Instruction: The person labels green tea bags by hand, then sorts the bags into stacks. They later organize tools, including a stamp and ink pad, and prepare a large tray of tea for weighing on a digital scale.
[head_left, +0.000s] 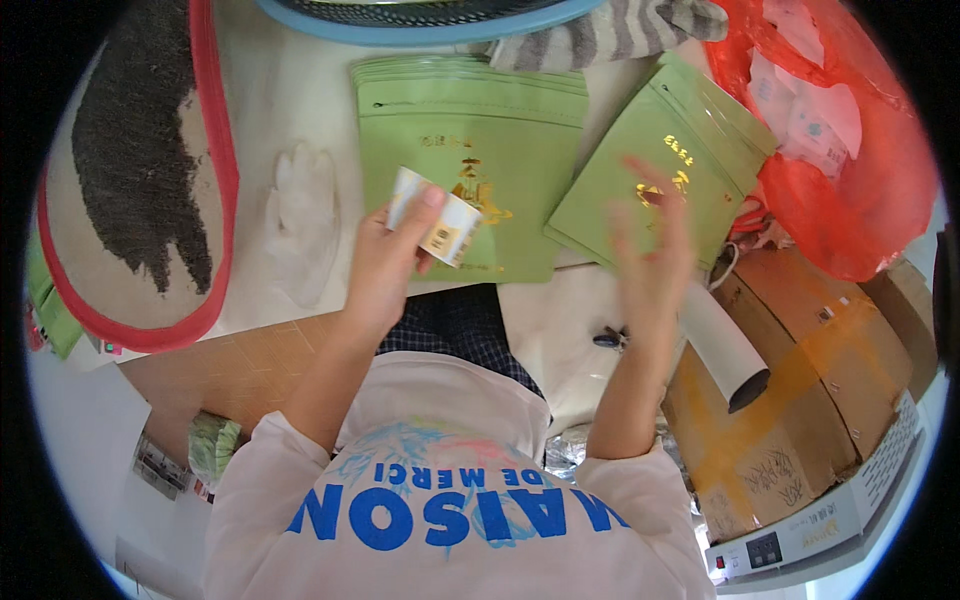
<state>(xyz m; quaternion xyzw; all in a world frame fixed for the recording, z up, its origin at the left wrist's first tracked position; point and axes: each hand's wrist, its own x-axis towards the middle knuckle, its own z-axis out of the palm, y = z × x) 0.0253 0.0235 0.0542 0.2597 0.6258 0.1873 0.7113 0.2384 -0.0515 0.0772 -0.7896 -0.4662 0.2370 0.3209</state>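
My left hand (394, 255) is closed on a small white-and-gold printed packet or card (450, 225), thumb on top, above a stack of green zip pouches (465, 127) with gold printing. Blurred by motion, my right hand (651, 232) is raised with its fingers apart over a second, slanted pile of green pouches (675, 142). I see nothing held in it. A translucent white glove (302, 217) lies on the white table, left of the pouches.
A tray with a red rim (225, 172) holds dark loose material at the left. A blue-rimmed basket (435, 30) and a striped cloth (600, 34) lie beyond the pouches. At the right are a red plastic bag (862, 172), a white tube (720, 345) and a cardboard box (787, 405).
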